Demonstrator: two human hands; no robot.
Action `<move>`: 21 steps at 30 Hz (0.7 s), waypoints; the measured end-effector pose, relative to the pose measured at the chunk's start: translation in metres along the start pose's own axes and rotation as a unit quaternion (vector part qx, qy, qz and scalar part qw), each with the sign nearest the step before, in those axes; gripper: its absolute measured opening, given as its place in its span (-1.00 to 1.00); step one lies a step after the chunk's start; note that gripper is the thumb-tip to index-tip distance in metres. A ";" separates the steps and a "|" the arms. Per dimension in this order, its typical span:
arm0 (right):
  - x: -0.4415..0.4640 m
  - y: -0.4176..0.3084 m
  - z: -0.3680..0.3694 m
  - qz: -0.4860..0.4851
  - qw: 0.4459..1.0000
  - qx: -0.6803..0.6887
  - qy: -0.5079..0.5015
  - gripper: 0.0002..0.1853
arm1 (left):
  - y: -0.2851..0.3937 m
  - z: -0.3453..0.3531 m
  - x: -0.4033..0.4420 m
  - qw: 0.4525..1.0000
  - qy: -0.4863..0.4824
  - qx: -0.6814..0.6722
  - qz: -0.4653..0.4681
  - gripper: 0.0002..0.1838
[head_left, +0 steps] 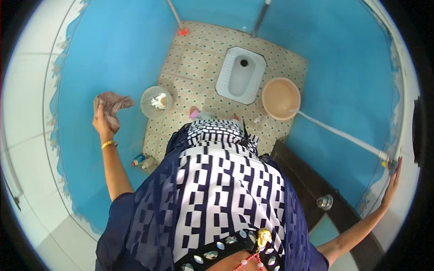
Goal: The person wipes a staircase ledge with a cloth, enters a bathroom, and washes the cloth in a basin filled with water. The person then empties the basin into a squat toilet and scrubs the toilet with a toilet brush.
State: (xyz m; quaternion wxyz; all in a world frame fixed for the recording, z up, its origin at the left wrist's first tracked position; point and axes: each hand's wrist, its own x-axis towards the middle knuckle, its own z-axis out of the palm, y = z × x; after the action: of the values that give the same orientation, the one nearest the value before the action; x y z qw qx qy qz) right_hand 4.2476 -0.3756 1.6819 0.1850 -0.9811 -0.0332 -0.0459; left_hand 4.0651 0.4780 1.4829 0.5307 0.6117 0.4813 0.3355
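Red beads (248, 259) lie bottom centre, while at left I see the left hand (102, 123) grasping a brownish cloth (111, 101), probably light, limp and best gripped bunched; whether the right hand (392, 186), far right, grips the tap (391, 165), I cannot tell.

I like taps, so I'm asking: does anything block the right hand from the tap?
Nothing visible does: the right hand is at the tap, and the white pipe leads off toward the tub.

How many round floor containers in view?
2: the bin toward the left hand, and the tan tub toward the right hand, beside the squat toilet. The person's body may hide more.
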 end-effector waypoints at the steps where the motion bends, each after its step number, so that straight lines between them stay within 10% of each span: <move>1: 0.000 0.000 0.001 -0.012 1.000 0.010 -0.004 -0.49 | 0.002 0.003 -0.001 1.000 0.000 -0.013 -0.011 -0.54; 9: -0.004 -0.001 -0.004 0.027 0.994 0.095 -0.053 -0.25 | -0.007 0.001 -0.008 0.996 0.004 -0.077 -0.050 -0.57; 21: 0.004 0.045 0.012 0.033 0.990 0.112 0.079 -0.43 | -0.029 -0.016 -0.012 0.989 0.059 -0.110 -0.079 -0.56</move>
State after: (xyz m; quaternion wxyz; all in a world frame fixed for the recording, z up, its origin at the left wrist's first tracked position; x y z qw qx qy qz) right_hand 4.2562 -0.4128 1.6555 0.2968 -0.9482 0.0087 -0.1128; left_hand 4.0402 0.4709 1.4595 0.5902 0.4887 0.5189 0.3790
